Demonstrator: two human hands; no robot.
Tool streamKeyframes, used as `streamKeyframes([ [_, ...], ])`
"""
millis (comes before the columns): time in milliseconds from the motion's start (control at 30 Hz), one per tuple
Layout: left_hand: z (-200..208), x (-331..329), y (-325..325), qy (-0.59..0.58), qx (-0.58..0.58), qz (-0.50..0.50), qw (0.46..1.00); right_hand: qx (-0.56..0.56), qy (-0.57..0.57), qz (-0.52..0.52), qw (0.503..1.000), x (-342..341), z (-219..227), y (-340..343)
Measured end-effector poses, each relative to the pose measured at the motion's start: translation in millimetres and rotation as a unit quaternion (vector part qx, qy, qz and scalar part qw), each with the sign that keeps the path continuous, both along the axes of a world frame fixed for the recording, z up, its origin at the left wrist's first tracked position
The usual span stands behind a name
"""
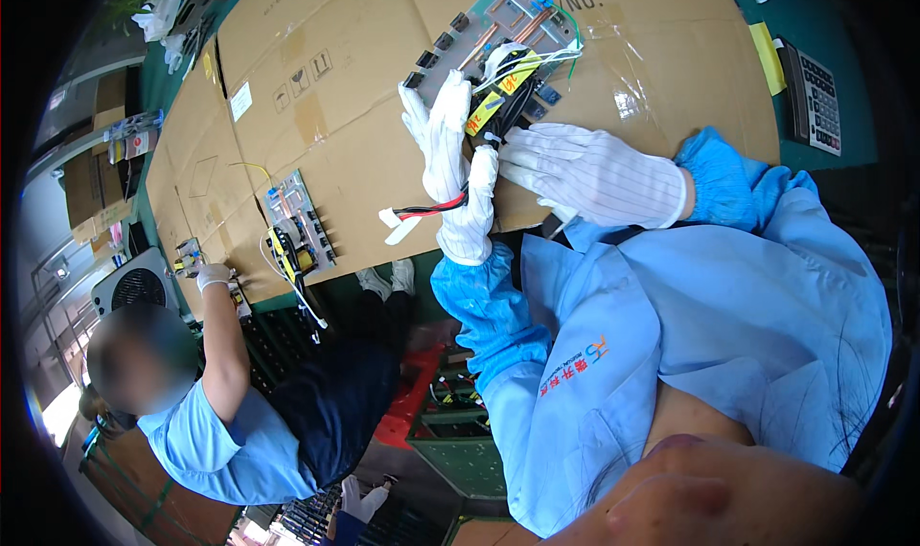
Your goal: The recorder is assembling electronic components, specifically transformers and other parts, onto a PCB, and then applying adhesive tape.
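Observation:
A grey circuit board [467, 43] lies on the cardboard in front of me, with copper strips, black parts along its left edge and white and green wires. On its near part sits a bundle of black wires [498, 110] with yellow labels. My left hand [448, 158], in a white glove, rests at the bundle with some fingers stretched along the board. Red and black wires [436, 207] with white ends pass between its thumb and palm. My right hand [599, 174], in a striped white glove, has its fingers together and its fingertips against the bundle's near end; what they pinch is hidden.
A second circuit board [299, 222] with trailing wires lies to the left near the table's edge. A person in blue [225, 436] works at the far left, one gloved hand on a small part. A calculator [815, 98] and a yellow pad [767, 57] lie at right.

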State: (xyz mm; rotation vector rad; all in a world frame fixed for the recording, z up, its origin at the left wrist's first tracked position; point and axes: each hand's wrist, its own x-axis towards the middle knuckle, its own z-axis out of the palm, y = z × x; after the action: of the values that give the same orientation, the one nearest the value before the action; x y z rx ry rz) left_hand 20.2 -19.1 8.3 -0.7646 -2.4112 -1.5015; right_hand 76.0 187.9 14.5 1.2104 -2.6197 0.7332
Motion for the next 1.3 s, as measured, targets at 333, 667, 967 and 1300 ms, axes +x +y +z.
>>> streamKeyframes([
  [333,3,7,4,-0.028,0.029,0.004,0.999,0.024,-0.051,0.014,0.998,3,12,7],
  [667,-2,8,4,-0.002,0.026,0.010,1.000,0.075,-0.057,-0.020,0.995,1,5,10],
  [967,2,9,5,-0.054,0.057,0.013,0.997,0.048,-0.045,0.016,0.998,8,10,34],
  [1300,-1,11,4,-0.065,0.059,0.014,0.996,0.060,0.007,-0.040,0.997,0,7,48],
])
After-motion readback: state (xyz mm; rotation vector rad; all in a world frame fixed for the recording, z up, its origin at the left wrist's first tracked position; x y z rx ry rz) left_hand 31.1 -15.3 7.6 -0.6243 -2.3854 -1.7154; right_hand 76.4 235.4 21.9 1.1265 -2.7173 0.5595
